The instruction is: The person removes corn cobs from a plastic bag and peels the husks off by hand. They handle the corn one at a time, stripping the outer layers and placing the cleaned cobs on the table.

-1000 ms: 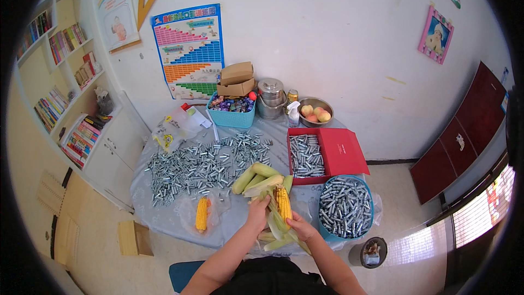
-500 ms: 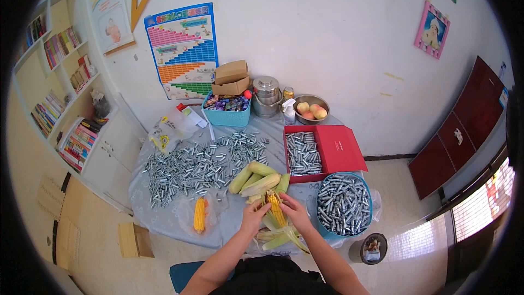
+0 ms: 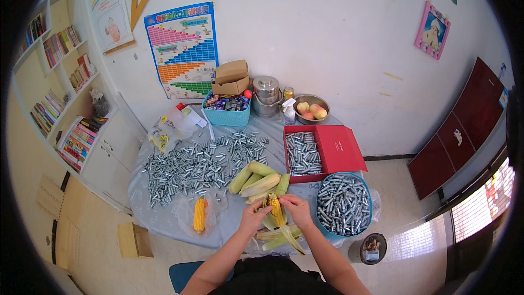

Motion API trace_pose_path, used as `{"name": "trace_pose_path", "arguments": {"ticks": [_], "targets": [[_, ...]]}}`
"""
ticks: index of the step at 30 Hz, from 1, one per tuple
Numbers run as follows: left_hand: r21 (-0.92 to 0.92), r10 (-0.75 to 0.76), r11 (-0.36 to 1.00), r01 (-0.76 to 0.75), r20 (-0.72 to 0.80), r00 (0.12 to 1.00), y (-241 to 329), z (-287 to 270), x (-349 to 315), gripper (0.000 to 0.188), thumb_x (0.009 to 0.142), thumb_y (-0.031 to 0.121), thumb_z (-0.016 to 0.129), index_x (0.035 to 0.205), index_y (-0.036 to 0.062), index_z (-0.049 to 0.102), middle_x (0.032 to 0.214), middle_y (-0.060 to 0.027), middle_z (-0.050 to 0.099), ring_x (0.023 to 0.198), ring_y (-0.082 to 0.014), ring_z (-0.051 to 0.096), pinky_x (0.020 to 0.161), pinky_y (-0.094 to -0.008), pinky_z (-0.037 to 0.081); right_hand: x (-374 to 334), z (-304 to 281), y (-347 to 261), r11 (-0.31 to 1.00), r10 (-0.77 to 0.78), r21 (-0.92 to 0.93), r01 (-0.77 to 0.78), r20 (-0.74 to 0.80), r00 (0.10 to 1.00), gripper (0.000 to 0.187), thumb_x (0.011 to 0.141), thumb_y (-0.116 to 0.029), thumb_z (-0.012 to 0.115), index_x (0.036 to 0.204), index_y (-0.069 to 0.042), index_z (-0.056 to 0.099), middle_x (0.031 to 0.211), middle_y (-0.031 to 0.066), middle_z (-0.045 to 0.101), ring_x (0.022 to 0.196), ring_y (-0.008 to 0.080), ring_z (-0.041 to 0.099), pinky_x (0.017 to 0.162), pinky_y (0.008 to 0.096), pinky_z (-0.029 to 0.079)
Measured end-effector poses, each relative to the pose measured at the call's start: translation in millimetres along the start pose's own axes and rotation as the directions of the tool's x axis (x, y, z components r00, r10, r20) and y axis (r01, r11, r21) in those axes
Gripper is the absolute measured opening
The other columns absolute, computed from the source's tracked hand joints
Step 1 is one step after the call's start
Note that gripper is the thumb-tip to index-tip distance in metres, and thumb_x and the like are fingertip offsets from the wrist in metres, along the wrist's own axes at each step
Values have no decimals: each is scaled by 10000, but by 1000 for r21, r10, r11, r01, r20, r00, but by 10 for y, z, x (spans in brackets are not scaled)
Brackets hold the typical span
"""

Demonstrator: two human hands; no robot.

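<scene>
An ear of corn (image 3: 277, 214), its yellow kernels bared and its husk peeled back, is upright between my hands at the table's front edge. My left hand (image 3: 255, 217) is closed around its left side. The fingers of my right hand (image 3: 297, 210) are pinched together at the cob's upper right; what lies between them is too small to make out. Loose green husks (image 3: 281, 237) lie below the cob. Several unpeeled ears of corn (image 3: 261, 184) are piled just beyond my hands. Left of them, a bare corn cob (image 3: 200, 216) rests on a clear plastic bag (image 3: 214, 213).
Small metal cylinders (image 3: 188, 172) cover the table's left. More fill a red box (image 3: 345, 150) and a blue tub (image 3: 370, 207) at right. Behind stand a blue basket (image 3: 229, 118), a metal pot (image 3: 266, 95), a spray bottle (image 3: 289, 113) and a fruit bowl (image 3: 324, 104). A bin (image 3: 356, 251) is on the floor.
My right fingers have drawn together into a pinch near the cob's tip, and that hand has shifted slightly. The left hand stays on the cob, with its fingers a little higher.
</scene>
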State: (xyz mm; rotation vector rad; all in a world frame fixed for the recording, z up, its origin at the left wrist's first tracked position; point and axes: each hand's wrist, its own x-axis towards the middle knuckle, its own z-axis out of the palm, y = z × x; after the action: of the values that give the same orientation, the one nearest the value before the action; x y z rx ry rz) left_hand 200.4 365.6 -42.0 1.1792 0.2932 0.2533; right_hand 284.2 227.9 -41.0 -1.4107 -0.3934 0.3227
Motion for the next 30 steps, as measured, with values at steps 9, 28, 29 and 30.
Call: {"name": "trace_pose_path", "arguments": {"ticks": [9,28,29,30], "targets": [[119,-3,993,-5,68,998,66,34,17,347,770,121,667,1062,-48,587,1071,-30,551,994,-134,512,874,-239,377,32,122,11,950,-142,-298,94,-142,980,107,867,-97,535,914,-7,569,822,27,599,752,85,552,662,229,447],[-179,-113,977,111,3,994,-21,38,91,285,843,106,588,1082,-48,576,1095,-19,535,966,-97,508,850,-219,395,105,-107,-50,988,95,115,-102,62,994,121,812,-50,618,928,-18,620,861,23,620,790,76,555,732,196,432],[-158,-118,981,115,-5,993,-8,40,100,282,839,106,593,1073,-50,582,1106,-21,528,974,-98,504,853,-218,392,110,-106,-52,985,95,136,-102,58,994,105,811,-45,617,913,-19,619,858,19,619,785,74,555,725,193,433],[-137,-123,983,120,-13,992,0,37,104,279,835,105,598,1065,-52,587,1117,-22,522,982,-100,500,856,-218,388,110,-98,-77,984,99,142,-106,59,993,96,813,-45,614,905,-17,614,857,18,618,786,74,555,727,195,435]]}}
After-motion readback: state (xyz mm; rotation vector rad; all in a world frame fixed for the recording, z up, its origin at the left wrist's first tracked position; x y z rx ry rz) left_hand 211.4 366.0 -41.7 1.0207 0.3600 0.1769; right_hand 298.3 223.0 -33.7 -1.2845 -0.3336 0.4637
